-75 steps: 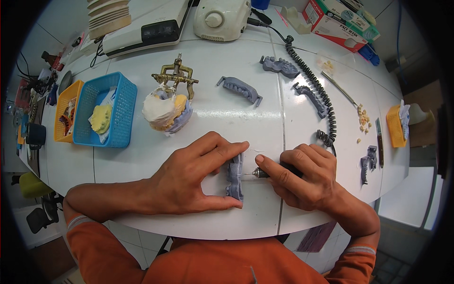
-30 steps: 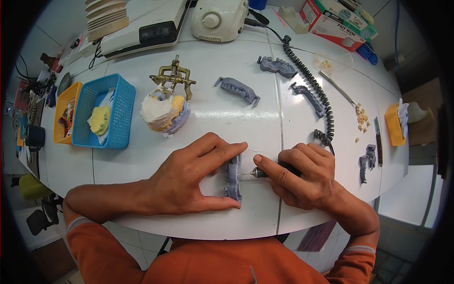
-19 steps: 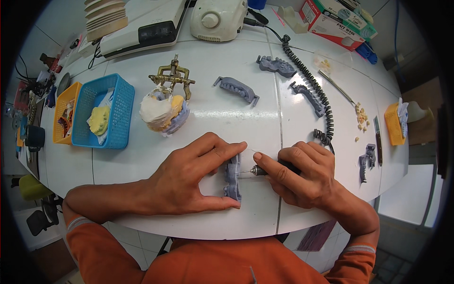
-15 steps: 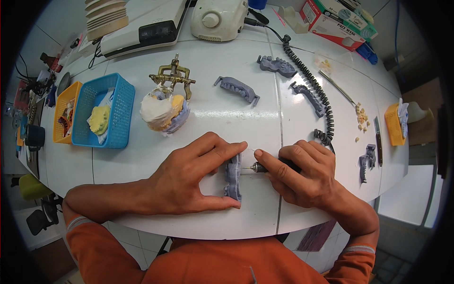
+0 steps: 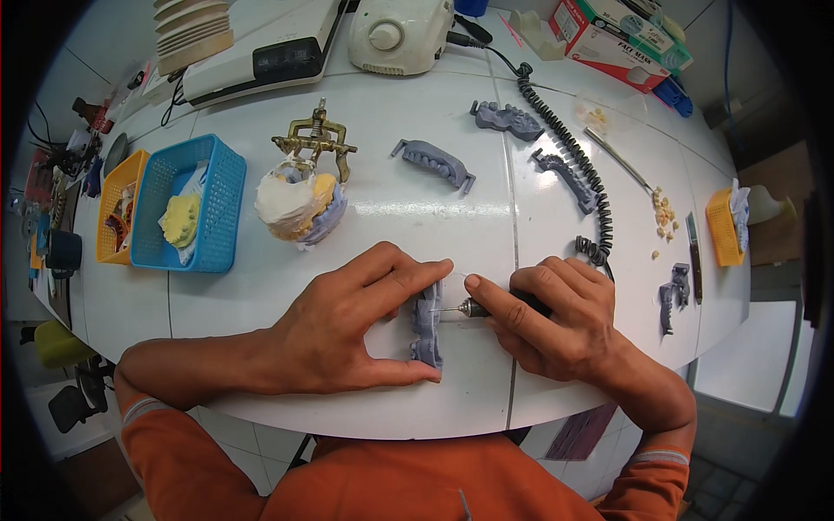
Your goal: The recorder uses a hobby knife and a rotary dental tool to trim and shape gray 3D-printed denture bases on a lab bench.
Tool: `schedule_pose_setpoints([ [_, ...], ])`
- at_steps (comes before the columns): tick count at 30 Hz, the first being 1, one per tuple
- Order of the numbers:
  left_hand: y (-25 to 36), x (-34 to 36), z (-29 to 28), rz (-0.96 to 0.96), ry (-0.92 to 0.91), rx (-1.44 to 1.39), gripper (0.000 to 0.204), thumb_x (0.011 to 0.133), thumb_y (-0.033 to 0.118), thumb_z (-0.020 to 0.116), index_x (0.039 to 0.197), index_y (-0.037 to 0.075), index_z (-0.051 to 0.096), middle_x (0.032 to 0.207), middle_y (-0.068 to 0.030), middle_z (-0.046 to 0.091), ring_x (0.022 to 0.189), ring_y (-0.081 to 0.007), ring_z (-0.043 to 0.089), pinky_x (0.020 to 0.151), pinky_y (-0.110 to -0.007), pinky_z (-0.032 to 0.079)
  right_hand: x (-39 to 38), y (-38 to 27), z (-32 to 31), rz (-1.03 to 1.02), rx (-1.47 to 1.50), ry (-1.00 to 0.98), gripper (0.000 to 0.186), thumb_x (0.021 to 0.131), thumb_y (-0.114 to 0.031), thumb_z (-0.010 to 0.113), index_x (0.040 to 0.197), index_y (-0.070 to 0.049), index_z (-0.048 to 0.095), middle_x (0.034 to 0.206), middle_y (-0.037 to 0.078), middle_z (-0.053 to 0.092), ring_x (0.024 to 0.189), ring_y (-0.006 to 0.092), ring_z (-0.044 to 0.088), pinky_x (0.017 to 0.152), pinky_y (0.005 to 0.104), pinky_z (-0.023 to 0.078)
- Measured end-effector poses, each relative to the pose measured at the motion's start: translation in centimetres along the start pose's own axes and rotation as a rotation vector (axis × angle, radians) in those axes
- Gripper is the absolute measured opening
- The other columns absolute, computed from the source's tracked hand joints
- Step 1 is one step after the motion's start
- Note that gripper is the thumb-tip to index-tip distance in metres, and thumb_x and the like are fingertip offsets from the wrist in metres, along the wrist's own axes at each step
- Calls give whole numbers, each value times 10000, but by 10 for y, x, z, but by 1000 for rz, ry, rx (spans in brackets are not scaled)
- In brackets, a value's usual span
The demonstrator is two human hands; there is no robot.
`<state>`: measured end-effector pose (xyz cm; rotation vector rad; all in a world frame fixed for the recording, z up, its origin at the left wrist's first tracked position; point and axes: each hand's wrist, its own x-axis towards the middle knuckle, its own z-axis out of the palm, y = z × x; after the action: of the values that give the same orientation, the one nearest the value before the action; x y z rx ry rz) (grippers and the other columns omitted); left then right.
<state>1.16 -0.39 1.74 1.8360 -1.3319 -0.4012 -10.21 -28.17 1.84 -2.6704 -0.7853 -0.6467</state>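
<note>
White tiled worktop (image 5: pixel 391 208), glossy under overhead light; grey floor (image 5: pixel 738 434) at right; green stool (image 5: pixel 56 343) at left.

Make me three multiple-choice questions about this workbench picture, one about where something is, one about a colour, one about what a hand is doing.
1. Where does the blue basket sit?
A. Right of the orange basket
B. Under the right hand
C. On the white machine

2. What colour is the dental model held by the left hand?
A. Yellow
B. Grey
C. Green

3. What is the right hand doing?
A. Resting flat, empty
B. Lifting a box
C. Holding a rotary tool against the model

Answers: 1 A, the orange basket lies just left of it. 2 B, it looks grey-blue. 3 C, the tool's tip meets the model.
</note>
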Motion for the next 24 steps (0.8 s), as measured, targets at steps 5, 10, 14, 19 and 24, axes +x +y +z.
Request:
schedule_pose_setpoints([
  [5,0,0,0,1,0,3,997,767,387,1037,1581,21,595,1167,-90,640,851,-150,588,718,-299,535,0,0,1,-1,3,6,506,825,-152,868,1329,-136,821,793,-20,593,662,120,561,569,303,399],
  [10,0,-1,0,0,2,3,995,770,388,1035,1582,21,595,1168,-90,640,854,-150,591,721,-298,536,0,0,1,-3,15,12,522,815,-151,869,1334,-140,819,790,-22,590,663,120,563,571,304,404],
  [14,-1,1,0,3,-2,2,997,768,384,1035,1585,21,591,1169,-92,640,854,-151,593,722,-298,537,-1,1,1,7,-17,0,526,812,-152,867,1336,-138,816,802,-18,601,664,121,566,573,305,408],
  [19,1,0,0,-2,-2,4,999,768,376,1034,1585,15,587,1171,-95,642,855,-152,592,724,-298,537,0,0,0,17,-44,-16,527,812,-148,866,1336,-138,814,816,-14,617,667,122,571,576,304,408],
  [24,0,-1,0,-3,-4,2,1007,765,382,1035,1587,13,584,1173,-95,642,861,-155,592,725,-305,538,0,-1,0,18,-45,-8,525,816,-143,863,1339,-137,813,812,-14,615,666,122,570,576,302,407],
])
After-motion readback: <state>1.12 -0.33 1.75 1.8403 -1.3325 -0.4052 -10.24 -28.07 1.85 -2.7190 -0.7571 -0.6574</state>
